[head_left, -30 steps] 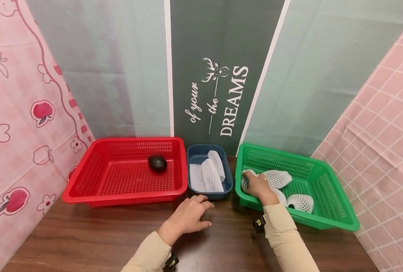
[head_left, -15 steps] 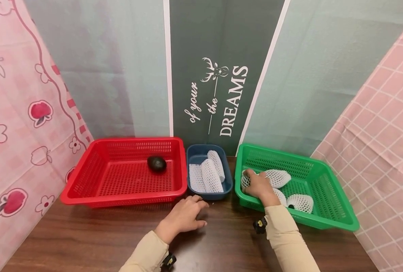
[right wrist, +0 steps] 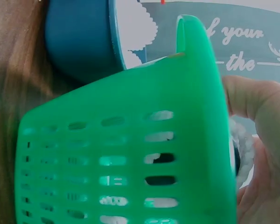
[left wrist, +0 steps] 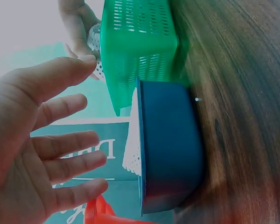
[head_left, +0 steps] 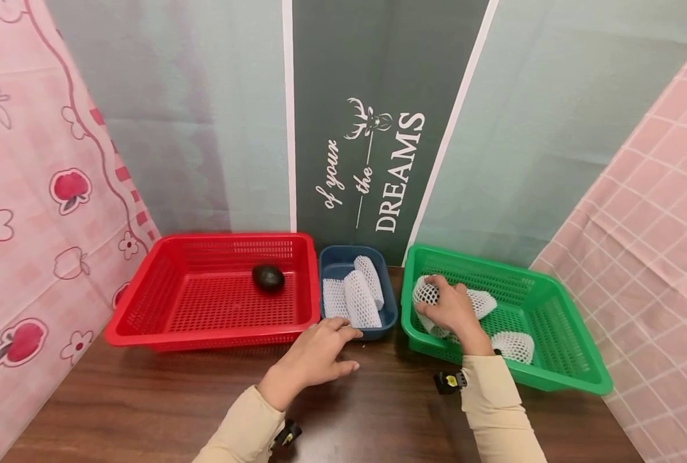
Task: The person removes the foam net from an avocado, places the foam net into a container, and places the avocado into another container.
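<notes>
My right hand (head_left: 450,308) grips a dark fruit in a white foam net (head_left: 426,292), at the left end of the green basket (head_left: 575,328). In the right wrist view the basket wall (right wrist: 126,98) hides most of the fruit; a bit of net (right wrist: 245,149) shows by my fingers. My left hand (head_left: 314,354) hovers with fingers spread at the front rim of the blue bin (head_left: 392,302), holding nothing. Folded foam nets (head_left: 361,299) lie in that bin. More net-wrapped fruit (head_left: 514,346) lies in the green basket, partly behind my right hand.
A red basket (head_left: 204,337) stands left of the blue bin, with one bare avocado (head_left: 268,278) inside. All three containers stand side by side on the brown wooden table (head_left: 378,411). Printed curtains (head_left: 233,128) close off the back and sides.
My right hand has raised the net-wrapped fruit a little and shifted slightly to the right. My left hand has moved slightly toward the blue bin.
</notes>
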Tool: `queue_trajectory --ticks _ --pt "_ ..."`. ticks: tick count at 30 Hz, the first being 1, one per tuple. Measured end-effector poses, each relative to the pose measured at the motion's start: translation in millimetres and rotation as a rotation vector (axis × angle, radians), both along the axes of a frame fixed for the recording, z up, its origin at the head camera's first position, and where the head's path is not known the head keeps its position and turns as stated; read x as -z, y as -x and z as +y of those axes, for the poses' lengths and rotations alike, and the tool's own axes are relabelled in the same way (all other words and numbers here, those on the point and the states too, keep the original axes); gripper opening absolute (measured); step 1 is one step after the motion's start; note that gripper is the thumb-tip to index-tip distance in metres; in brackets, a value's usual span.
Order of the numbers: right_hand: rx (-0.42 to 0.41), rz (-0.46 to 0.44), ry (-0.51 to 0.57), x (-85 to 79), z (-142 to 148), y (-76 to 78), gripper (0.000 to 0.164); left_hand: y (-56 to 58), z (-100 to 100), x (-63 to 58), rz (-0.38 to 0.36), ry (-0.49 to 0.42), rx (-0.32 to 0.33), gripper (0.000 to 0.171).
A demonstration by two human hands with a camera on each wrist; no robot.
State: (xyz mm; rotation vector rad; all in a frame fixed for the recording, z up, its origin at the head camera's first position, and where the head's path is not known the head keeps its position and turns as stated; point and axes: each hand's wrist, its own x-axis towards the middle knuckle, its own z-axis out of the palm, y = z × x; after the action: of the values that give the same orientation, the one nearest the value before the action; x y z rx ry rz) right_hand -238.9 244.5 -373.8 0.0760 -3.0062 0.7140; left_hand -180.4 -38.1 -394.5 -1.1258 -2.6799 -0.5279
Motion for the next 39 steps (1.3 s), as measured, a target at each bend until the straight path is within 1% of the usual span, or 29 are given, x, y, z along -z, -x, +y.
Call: queue_trajectory --ticks 5,15,17,20,24,27,32,35,39 --pt "0.007 -0.014 0.020 3.0 1.1 0.3 0.058 1.6 -0.3 1.3 -0.004 0.006 -0.002 0.043" --pt "0.004 -0.024 0.060 4.6 2.9 -1.4 0.057 0.2 0.7 1.4 0.004 0.009 -0.006 0.046" --pt "0.010 -0.024 0.070 4.8 2.8 -1.8 0.057 -0.3 0.2 1.3 0.012 0.004 -0.007 0.047" --pt "0.034 -0.008 0.100 5.0 2.7 -3.3 0.057 -1.3 -1.3 0.9 0.045 -0.013 0.000 0.047" --pt "0.077 0.023 0.160 4.2 3.7 -8.5 0.058 -4.1 -5.6 -1.1 0.081 -0.038 0.006 0.048" --pt "0.093 0.041 0.197 2.6 5.5 -13.5 0.058 -6.3 -10.0 -3.4 0.086 -0.054 -0.003 0.049" --pt "0.082 0.072 0.215 -0.8 6.8 -19.1 0.058 -6.9 -16.4 -6.6 0.109 -0.079 -0.018 0.048" --pt "0.072 0.078 0.229 -2.6 7.2 -21.2 0.057 -7.4 -18.5 -6.5 0.117 -0.086 -0.018 0.048" --pt "0.058 0.086 0.278 -4.3 5.6 -28.4 0.056 -13.0 -22.7 -2.4 0.105 -0.115 -0.011 0.048"
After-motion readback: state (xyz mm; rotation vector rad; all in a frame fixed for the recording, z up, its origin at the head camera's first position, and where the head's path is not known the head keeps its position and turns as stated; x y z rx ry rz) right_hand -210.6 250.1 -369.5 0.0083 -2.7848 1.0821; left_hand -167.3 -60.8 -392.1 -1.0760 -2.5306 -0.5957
